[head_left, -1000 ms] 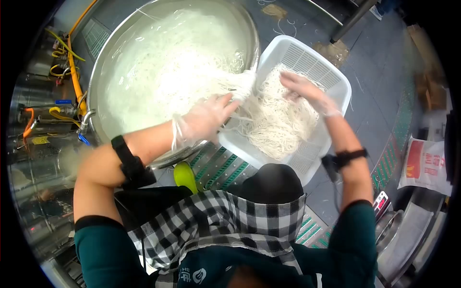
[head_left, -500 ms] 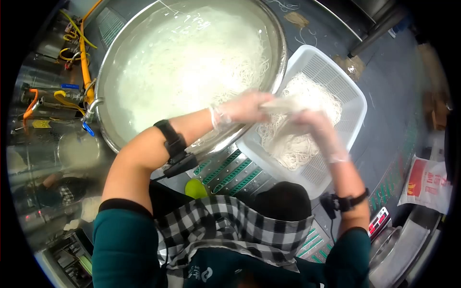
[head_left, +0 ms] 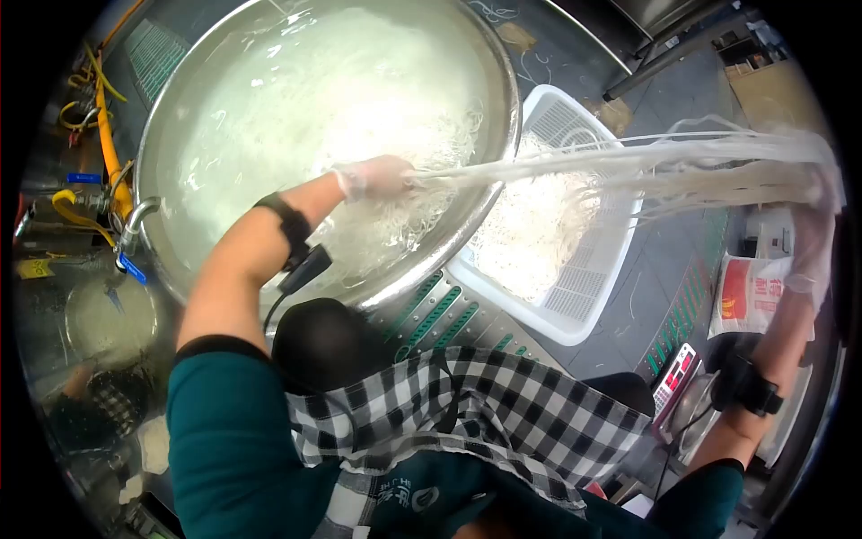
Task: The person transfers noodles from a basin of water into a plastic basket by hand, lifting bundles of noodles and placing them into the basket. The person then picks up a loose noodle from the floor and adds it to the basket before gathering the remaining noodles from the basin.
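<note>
A bundle of long white noodles [head_left: 687,154] is stretched between my two gloved hands, blurred by motion. At the right edge of the pot, my left hand [head_left: 384,176] is closed round one end, just above the water. My right hand [head_left: 815,193] is out at the far right with the other end looped over and gripped in it. The large round metal pot [head_left: 510,99] contains cloudy water with more noodles [head_left: 440,193] in it. Beneath the stretched strands, a white plastic basket [head_left: 597,287] holds a heap of noodles [head_left: 530,238].
A metal tap [head_left: 135,220] with a blue lever and orange hoses [head_left: 108,148] run along the left. On the right are a white and red sack [head_left: 747,292] and a scale with a red display [head_left: 678,377]. Metal floor grating [head_left: 431,314] lies below the pot.
My hands have moved far apart, from together over the basket. My left hand went left over the pot and my right hand far right, drawing the noodles out between them.
</note>
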Available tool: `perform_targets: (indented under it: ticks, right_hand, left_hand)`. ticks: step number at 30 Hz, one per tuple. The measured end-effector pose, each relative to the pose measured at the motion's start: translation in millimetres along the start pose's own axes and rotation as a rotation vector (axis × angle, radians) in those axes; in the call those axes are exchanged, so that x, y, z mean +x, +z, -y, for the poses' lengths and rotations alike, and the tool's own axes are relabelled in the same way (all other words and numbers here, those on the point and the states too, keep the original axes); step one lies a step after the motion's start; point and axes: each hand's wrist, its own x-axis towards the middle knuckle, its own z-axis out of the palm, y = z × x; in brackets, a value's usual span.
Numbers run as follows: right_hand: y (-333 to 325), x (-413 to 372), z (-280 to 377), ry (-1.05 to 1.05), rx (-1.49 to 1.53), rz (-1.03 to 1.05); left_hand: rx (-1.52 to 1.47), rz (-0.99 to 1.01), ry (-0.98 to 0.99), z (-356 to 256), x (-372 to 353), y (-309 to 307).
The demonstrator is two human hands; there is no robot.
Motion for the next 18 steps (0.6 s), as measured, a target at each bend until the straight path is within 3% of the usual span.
perform_targets:
  ticks: [2,3,4,5,6,7,8,9,11,13,15,16,18]
  right_hand:
    - [-7.2,-9.8,-40.6,0.115,-0.091,0.003]
    - [-22.0,-14.4,-72.8,0.198,-0.12,0.015]
    - [-17.8,-28.4,-96.0,0.338,-0.392,0.139]
    - [-21.9,-45.7,-130.7,0.296,-0.521,0.365]
    - [4.0,-52.0,-145.0,0.538,-0.77,0.613]
    - [38.7,-58.8,-154.4,0.78,-1.021,0.861]
    - [55.1,-62.7,-180.1,0.403,-1.023,0.859]
    - [71.5,-64.0,-187.3,0.03,-1.002,0.823]
    - [144.4,-65.8,-152.2,-0.288,-0.456,0.831]
    - [194.9,-69.7,-117.0,0.031,-0.207,0.963]
    - [236.2,-87.9,-138.7,-0.161,0.176,0.641]
    - [234.5,-78.6,-151.0,-0.166,0.182,0.636]
    - [225.4,-66.3,-165.9,0.118,0.411,0.39]
  left_hand:
    - [-0.434,-0.351,-0.08,-21.2,-36.6,-36.0]
    - [-0.493,-0.426,-0.039,-39.5,-54.7,-60.8]
    - [-0.555,-0.505,0.004,-59.1,-70.7,-84.1]
    - [-0.625,-0.539,0.333,-66.4,-80.4,-103.8]
    - [-0.62,-0.494,0.196,-66.1,-83.0,-122.2]
    - [-0.628,-0.459,0.489,-77.8,-94.6,-139.0]
    - [-0.464,-0.25,1.09,-112.7,-119.0,-156.7]
    - [-0.549,-0.335,1.01,-128.5,-114.6,-165.0]
    - [-0.588,-0.439,0.862,-170.7,-107.9,-178.1]
    - [-0.578,-0.498,0.751,-214.7,-101.6,-189.4]
    - [-0.534,-0.516,0.679,-242.0,-80.8,-193.6]
    - [-0.51,-0.531,0.664,-246.7,-70.9,-191.0]
    - [-0.517,-0.549,0.6,-232.8,-59.5,-184.3]
